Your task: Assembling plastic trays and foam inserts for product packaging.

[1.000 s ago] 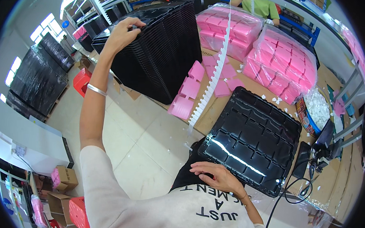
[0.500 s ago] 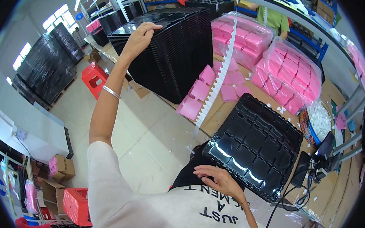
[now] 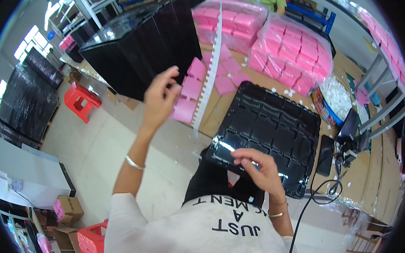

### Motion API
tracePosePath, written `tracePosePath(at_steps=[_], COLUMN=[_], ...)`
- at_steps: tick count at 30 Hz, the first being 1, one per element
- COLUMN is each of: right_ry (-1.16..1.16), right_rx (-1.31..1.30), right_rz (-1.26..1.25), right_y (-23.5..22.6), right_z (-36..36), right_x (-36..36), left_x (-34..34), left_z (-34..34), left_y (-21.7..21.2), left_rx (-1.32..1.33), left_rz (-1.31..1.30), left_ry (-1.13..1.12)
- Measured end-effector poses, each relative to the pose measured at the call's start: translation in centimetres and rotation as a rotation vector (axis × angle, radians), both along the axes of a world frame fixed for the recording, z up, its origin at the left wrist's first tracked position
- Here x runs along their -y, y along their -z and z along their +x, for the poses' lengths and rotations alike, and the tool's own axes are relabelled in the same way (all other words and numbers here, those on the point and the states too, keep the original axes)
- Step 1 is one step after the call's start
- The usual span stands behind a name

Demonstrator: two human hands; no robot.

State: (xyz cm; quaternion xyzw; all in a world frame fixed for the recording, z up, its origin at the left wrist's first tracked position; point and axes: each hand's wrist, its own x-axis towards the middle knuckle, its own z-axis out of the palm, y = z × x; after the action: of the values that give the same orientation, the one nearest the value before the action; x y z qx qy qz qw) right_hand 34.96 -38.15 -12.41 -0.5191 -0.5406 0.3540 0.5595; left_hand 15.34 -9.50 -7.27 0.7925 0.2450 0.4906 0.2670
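Observation:
My left hand [image 3: 160, 97] hangs in the air beside the tall stack of black plastic trays [image 3: 142, 50]. Its fingers are half bent and apart, slightly blurred, with nothing visible in them. Behind its fingertips lie pink foam sheets [image 3: 185, 109] on the bench. A single black plastic tray [image 3: 271, 125] with moulded compartments rests in front of me at the bench's near edge. Over that tray's near side is my right hand [image 3: 260, 170], fingers loosely stretched and thumb apart, holding nothing; whether it touches the tray I cannot tell.
A white toothed strip [image 3: 209, 76] hangs down between the stack and the tray. Bagged pink foam blocks [image 3: 291, 51] stand behind, with a tub of white foam bits [image 3: 336, 99] at right. A black cable [image 3: 298, 223] crosses near my right arm. A red stool [image 3: 81, 101] stands left.
My left hand has left the top of the tray stack and come down toward me. My right hand has moved from my shirt front to over the tray. The whole view has shifted.

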Motion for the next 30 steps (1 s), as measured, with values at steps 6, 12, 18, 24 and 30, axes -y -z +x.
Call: tracePosePath(at_steps=[6, 12, 18, 24, 30], right_ry=[0.017, 0.144, -0.038, -0.069, -0.373], right_rx=[-0.186, -0.040, -0.340, -0.840, -1.209], right_rz=[-0.149, -0.036, -0.122, -0.273, -0.219], right_y=[0.9, 3.4, 4.5, 5.0, 6.4], right_z=[-0.7, -1.7, -3.8, -2.4, -1.6], right_x=[-0.2, -1.7, -2.4, 0.5, 3.2], left_x=[0.1, 9.7, 12.4, 12.4, 13.6], left_z=[0.0, 2.3, 2.6, 3.5, 5.0], left_y=[13.6, 5.7, 5.2, 8.3, 10.1], left_rx=[-0.278, 0.081, 0.308, 0.305, 0.068], left_rz=[-0.489, -0.990, -1.192, -1.275, -1.135], left_ry=[0.218, 0.377, 0.577, 1.132, 1.132])
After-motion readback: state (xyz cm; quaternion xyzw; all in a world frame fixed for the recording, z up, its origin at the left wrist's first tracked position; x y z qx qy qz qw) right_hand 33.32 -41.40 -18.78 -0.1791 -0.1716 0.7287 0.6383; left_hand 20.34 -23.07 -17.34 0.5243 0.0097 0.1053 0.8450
